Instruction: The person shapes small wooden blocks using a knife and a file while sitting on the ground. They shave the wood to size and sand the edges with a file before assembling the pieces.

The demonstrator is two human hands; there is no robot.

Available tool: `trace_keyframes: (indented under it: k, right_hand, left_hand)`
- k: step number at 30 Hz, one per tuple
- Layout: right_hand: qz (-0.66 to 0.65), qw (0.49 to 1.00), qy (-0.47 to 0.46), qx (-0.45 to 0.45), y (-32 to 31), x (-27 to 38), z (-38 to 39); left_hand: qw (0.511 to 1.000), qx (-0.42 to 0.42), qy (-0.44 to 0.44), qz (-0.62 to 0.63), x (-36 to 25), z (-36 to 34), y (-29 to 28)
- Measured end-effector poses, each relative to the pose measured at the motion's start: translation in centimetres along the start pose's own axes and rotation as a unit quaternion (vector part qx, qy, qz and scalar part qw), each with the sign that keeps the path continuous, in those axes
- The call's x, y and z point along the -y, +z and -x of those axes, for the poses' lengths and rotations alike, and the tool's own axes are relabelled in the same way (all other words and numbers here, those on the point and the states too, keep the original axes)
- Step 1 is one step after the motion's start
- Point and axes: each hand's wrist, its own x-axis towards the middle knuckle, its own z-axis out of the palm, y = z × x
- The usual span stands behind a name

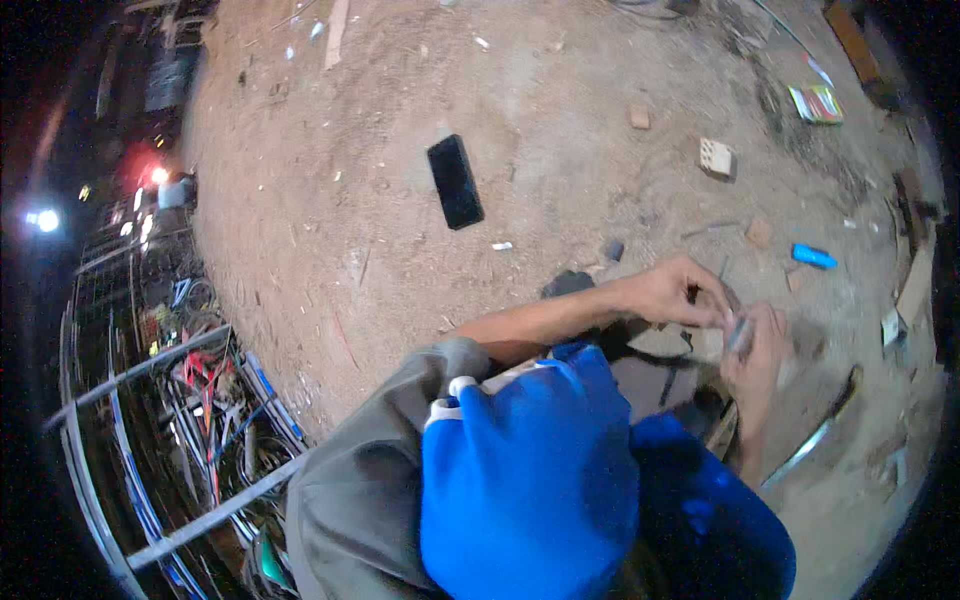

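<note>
My left hand (pixel 682 294) is closed in a pinch, its thumb and fingers meeting beside the right hand. What lies between those fingertips is too small and blurred to name. My right hand (pixel 757 350) is curled around a small grey, rounded piece (pixel 740 336), with its upper end toward the left fingertips. Both hands are together low over the dirt, to the right of my knees. Nearby on the ground, a small bright blue lighter-like thing (pixel 813 256) lies beyond the right hand. A long, thin, shiny blade-like strip (pixel 802 452) rests to the right of my right forearm.
A black phone (pixel 455 182) lies flat on the bare dirt ground (pixel 340 200). Farther right are a pale block with dark spots (pixel 716 158), a colourful packet (pixel 816 103) and brownish chips (pixel 759 233). A metal-railed rack (pixel 215 515) full of rods and tools stands at left.
</note>
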Motion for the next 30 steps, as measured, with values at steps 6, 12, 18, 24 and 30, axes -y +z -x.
trace_keyframes:
  k: [6,12,18,24,30]
  right_hand:
    - [-0.023,0.996,-0.056,-0.058,-0.6,0.6,-2.2]
    - [-0.079,0.994,-0.079,-0.003,0.3,-1.7,-2.0]
    - [-0.012,0.999,-0.029,0.004,-0.1,-1.3,-2.0]
    - [-0.002,1.0,-0.016,-0.003,0.5,-1.4,-2.1]
    - [0.014,0.999,-0.036,-0.017,0.3,-1.4,-2.2]
  left_hand:
    - [0.995,-0.026,0.098,-0.012,1.4,-1.7,-1.5]
    - [0.999,0.01,0.05,0.007,3.1,-1.8,-1.3]
    - [0.997,0.027,0.065,0.02,3.0,-2.6,-1.3]
    - [0.99,0.001,0.139,0.035,3.8,-2.6,-1.4]
    - [0.994,-0.005,0.111,0.007,3.5,-2.7,-1.5]
